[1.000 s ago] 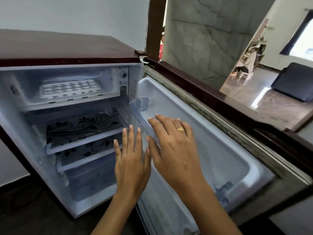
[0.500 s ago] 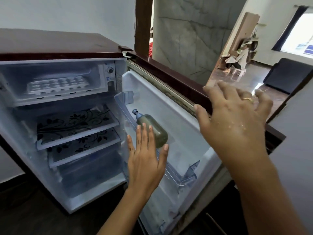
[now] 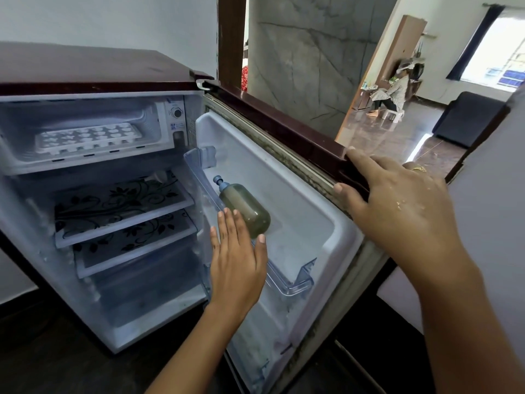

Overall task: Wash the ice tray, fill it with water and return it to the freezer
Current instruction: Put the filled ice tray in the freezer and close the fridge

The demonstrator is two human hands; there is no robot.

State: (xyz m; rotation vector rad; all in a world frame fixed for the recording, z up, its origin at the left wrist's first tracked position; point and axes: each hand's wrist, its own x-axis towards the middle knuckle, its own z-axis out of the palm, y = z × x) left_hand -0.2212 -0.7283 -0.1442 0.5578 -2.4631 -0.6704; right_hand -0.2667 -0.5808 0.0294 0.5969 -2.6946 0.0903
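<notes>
A white ice tray lies flat inside the freezer compartment at the top of a small maroon fridge. The fridge door stands wide open to the right. My right hand, wet with droplets and wearing a ring, grips the door's top edge near its outer corner. My left hand hovers flat with fingers apart over the clear door shelf, holding nothing.
A bottle of greenish liquid lies in the door shelf just beyond my left fingertips. Two floral-patterned shelves sit below the freezer. A person sits on a stool in the far room beside a dark sofa.
My right hand left the door shelf, rose to the right and closed on the door's top edge. My left hand stayed flat and shifted right, over the door shelf.
</notes>
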